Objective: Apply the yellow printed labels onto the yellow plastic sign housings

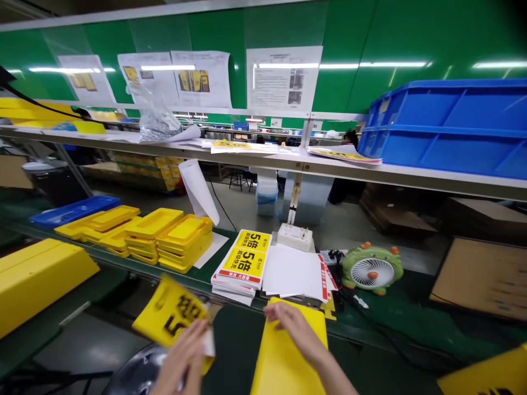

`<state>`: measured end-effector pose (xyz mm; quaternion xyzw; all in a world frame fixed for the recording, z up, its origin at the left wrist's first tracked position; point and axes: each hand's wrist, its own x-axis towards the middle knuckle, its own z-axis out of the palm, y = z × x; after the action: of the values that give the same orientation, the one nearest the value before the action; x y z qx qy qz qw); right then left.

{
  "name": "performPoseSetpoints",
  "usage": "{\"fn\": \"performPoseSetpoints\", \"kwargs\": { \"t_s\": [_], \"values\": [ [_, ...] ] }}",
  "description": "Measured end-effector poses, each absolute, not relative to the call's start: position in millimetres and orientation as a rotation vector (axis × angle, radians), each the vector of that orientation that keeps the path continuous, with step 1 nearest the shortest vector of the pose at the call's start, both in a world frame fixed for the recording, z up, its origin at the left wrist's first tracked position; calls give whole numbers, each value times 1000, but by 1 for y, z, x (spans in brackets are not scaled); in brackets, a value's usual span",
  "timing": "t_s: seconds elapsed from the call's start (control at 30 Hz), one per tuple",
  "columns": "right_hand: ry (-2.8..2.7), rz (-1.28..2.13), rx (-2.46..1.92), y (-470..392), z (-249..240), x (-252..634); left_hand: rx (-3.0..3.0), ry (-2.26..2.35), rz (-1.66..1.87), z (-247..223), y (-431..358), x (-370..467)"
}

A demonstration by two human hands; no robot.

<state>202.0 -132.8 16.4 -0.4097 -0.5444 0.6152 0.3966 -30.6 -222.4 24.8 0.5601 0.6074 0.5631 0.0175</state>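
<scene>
Two bare hands work low over the green bench. Her or his left hand point(183, 356) pinches a yellow printed card point(171, 315) by its lower right corner, fingers closed on it; the card is tilted and blurred, with a large black "5" readable on it. To the right, the right hand point(294, 326) lies flat and open on a plain yellow tray point(284, 359), fingers spread near its far edge. That tray's long axis runs away from the person, and the card hangs just left of it, so the left hand is the nearer one to the card and the right to the tray. Beyond the tray sits a stack of labels point(242, 263) printed "5倍" twice in black on yellow, beside a pile of white sheets point(294, 271). Further right stands a small green fan point(371, 269).
</scene>
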Motion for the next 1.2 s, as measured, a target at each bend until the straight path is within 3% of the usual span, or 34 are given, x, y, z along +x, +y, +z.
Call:
{"fn": "performPoseSetpoints", "kwargs": {
  "t_s": [0.07,0.13,0.3,0.47,0.67,1.2],
  "values": [
    [-1354,1558,-970,-173,33,188,2506,1548,1512,27,-223,14],
    [-1162,1472,-1048,-200,34,188,2786,1383,1264,23,-230,49],
    [-749,1616,-1094,-236,11,229,2052,1591,1160,5,-244,66],
    [-890,1618,-1200,-267,-11,254,1260,1243,890,-6,-223,43],
    [-1095,1381,-1599,-278,-56,259,1319,1359,806,-29,-218,36],
    [-986,1347,-1603,-281,-86,262,1332,1390,713,-59,-217,37]
  ]
}}
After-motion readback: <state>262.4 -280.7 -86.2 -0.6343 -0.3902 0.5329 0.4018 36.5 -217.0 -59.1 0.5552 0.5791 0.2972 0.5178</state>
